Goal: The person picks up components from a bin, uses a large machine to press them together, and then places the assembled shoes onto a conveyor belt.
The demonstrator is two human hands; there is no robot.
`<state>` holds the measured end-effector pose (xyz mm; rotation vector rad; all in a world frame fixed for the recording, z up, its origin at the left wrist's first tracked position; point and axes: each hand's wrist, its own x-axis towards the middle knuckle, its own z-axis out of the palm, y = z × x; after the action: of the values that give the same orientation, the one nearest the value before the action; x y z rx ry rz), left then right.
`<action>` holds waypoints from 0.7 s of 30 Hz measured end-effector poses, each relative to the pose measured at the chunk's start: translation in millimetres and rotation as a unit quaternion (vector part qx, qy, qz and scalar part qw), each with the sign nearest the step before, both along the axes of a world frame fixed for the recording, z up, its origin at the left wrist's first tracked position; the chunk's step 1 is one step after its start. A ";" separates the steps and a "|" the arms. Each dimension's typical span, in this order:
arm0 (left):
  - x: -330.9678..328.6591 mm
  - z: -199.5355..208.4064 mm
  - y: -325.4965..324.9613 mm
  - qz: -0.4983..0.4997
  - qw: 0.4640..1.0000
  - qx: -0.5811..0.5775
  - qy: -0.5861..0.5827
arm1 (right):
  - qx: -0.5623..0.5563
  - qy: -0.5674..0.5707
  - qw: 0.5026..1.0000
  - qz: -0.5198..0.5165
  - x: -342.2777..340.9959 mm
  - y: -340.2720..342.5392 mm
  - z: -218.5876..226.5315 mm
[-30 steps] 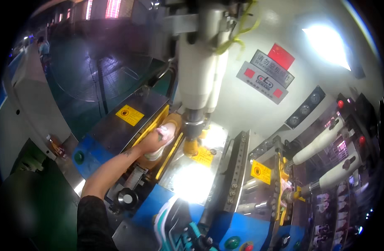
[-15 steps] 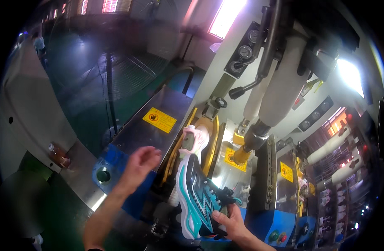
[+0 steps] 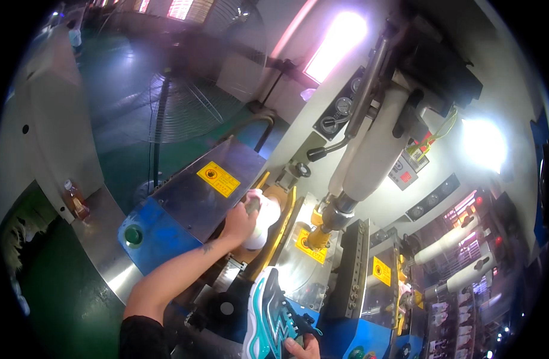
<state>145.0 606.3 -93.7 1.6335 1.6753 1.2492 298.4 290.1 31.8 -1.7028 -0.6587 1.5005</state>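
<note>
Left grip (image 3: 239, 225) clasps a pink-white shoe (image 3: 267, 214), right grip (image 3: 304, 347) a teal, black and white sneaker (image 3: 267, 317).

Shoe-factory workshop
Identifiable by dial gauges (image 3: 344, 106) at upper centre, yellow warning labels (image 3: 218, 179) across middle, pedestal fan (image 3: 161, 113) at upper left, sneaker (image 3: 265, 314) at bottom centre, racked shoes (image 3: 464, 316) at lower right.

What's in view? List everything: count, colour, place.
Running shoe: one, teal-black-white, lower centre
Sports shoe: one, pink-white, left of centre
Warning labels: three, yellow, metal covers
Press cylinders: several, white, centre and right
Dial gauges: several, greyish, centre and right
Push buttons: at least two, green, blue housings
Pedestal fan: one, dark, upper left
Bottle: one, brownish, left
Person: one, pale top, upper left
Left hand: one, bare, on sports shoe
Right hand: one, bare, holding running shoe
</note>
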 end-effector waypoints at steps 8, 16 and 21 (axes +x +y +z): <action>-125.0 99.1 -93.1 -0.027 0.769 -0.068 -0.635 | 0.062 0.158 0.984 -0.059 -17.2 60.0 7.6; -293.4 -8.7 -325.1 0.205 0.930 0.219 -0.211 | 0.055 -0.090 0.992 -0.074 -24.4 320.2 -57.6; -238.9 17.8 -410.3 0.440 0.736 0.040 -0.513 | 0.064 -0.189 0.979 0.052 -16.9 359.1 -108.6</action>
<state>-93.9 196.0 -75.8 -0.1483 1.5419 2.0893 281.4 649.3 -76.8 -1.8926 -1.0336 1.1790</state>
